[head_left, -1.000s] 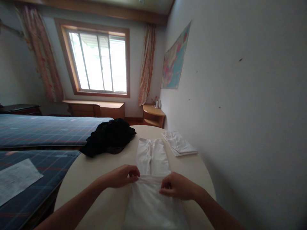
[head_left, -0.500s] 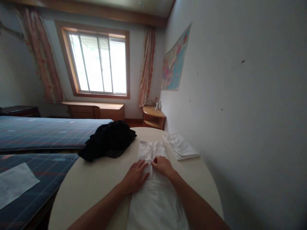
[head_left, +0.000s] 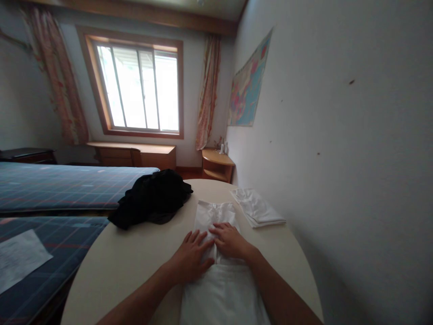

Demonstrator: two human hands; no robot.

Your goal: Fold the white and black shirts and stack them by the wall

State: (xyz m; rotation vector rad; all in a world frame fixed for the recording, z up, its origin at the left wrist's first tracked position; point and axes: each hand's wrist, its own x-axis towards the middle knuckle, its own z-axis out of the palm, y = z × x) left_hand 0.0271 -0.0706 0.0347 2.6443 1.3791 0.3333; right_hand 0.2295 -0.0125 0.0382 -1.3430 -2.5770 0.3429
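Note:
A white garment (head_left: 223,293), partly folded with its sides tucked inward, lies lengthwise on the round cream table (head_left: 135,266). Flat on its left side rests my left hand (head_left: 192,255), fingers spread and the thumb reaching over the cloth. My right hand (head_left: 232,241) lies on the garment's middle, its fingers stretched out and pointing left, close to the left fingertips. Neither hand grips anything. Beyond the hands the far end of the cloth shows a few creases. What lies under the palms is hidden.
A folded white garment (head_left: 259,210) sits at the table's right edge, near the wall (head_left: 338,203). On the left is a heaped black garment (head_left: 154,198). Beds with blue plaid covers (head_left: 67,187) stand left of the table, one bearing a paper sheet (head_left: 22,259).
My right hand has gone from pinched fingers at the cloth's middle to lying flat with fingers extended. My left hand has shifted slightly toward me.

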